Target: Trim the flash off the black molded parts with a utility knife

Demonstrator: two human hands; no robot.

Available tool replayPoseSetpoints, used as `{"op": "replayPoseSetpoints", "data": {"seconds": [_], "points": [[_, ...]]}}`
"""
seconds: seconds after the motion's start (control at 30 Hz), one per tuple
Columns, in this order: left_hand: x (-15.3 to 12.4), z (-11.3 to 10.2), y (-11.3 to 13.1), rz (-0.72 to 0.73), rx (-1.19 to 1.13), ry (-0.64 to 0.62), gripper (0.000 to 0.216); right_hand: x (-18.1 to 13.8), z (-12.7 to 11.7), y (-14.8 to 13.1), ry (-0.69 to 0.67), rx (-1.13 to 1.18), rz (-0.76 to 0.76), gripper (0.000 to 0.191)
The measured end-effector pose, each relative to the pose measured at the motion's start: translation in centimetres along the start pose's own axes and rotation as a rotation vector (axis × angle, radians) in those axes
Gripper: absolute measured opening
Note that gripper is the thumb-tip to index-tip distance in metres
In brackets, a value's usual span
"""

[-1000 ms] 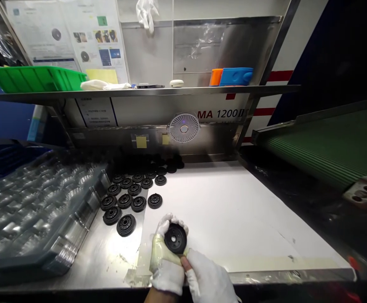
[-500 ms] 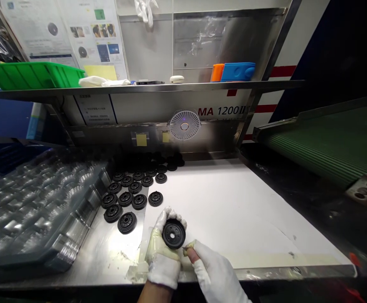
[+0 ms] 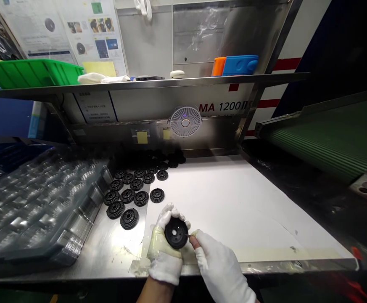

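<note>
A round black plastic wheel-like part (image 3: 171, 240) with a centre hole is gripped in my left hand (image 3: 163, 246), which wears a white glove with a yellowish coated palm. My right hand (image 3: 216, 261), in a white glove with a bare thumb tip, pinches a small thin pointed tool (image 3: 188, 236) at the part's right rim. Most of that tool is hidden by the fingers, so its kind is unclear. Left of my hands, several similar black ribbed parts (image 3: 129, 219) lie in loose rows on the metal bench.
Stacked clear plastic trays (image 3: 44, 202) fill the left side. White paper (image 3: 233, 202) covers the bench's right part. A small fan (image 3: 185, 121) hangs behind, below a shelf (image 3: 158, 83) with a green basket (image 3: 35, 73). A green conveyor belt (image 3: 322, 139) stands at right.
My right hand has moved up and the tool's tip now meets the part's right rim. The held part has turned slightly in my left hand. The camera view has shifted a little.
</note>
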State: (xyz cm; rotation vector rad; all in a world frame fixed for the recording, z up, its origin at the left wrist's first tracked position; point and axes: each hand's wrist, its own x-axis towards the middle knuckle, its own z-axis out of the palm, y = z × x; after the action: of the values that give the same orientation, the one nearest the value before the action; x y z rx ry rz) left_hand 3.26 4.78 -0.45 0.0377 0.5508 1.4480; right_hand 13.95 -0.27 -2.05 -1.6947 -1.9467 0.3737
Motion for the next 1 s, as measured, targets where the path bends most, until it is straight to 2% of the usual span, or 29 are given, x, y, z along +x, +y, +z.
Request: {"op": "replayPoseSetpoints", "data": {"seconds": [0.17, 0.27, 0.37, 0.43, 0.53, 0.6, 0.7, 0.8, 1.0], "points": [[0.3, 0.1, -0.1, -0.003, -0.029, 0.097, 0.011, -0.4, 1.2, -0.4, 0.070, -0.042, -0.015, 0.033], [0.5, -0.4, -0.2, 0.074, -0.006, 0.108, 0.017, -0.6, 1.8, -0.8, 0.093, -0.008, -0.026, 0.034], [0.7, -0.7, -0.4, 0.146, 0.008, 0.067, 0.024, -0.7, 2.2, -1.1, 0.110, 0.012, -0.042, 0.036], [0.7, -0.7, -0.2, 0.095, 0.013, 0.051, 0.027, -0.7, 2.3, -1.1, 0.103, 0.021, -0.036, 0.036], [0.5, -0.5, 0.3, -0.103, 0.048, 0.049, 0.027, -0.5, 2.0, -0.9, 0.060, 0.052, -0.024, 0.035], [0.3, -0.4, 0.6, -0.164, 0.067, 0.017, 0.023, -0.4, 1.5, -0.6, 0.044, 0.081, -0.019, 0.032], [0.3, -0.5, 0.7, -0.154, 0.059, -0.018, 0.012, -0.3, 1.1, -0.3, 0.073, 0.062, 0.003, 0.030], [0.6, -0.5, 0.5, -0.169, 0.036, 0.014, 0.004, -0.6, 1.5, -0.4, 0.100, -0.013, -0.009, 0.032], [1.1, -0.4, 0.3, -0.108, -0.050, 0.051, 0.004, -0.9, 2.3, -0.6, 0.123, -0.022, -0.006, 0.033]]}}
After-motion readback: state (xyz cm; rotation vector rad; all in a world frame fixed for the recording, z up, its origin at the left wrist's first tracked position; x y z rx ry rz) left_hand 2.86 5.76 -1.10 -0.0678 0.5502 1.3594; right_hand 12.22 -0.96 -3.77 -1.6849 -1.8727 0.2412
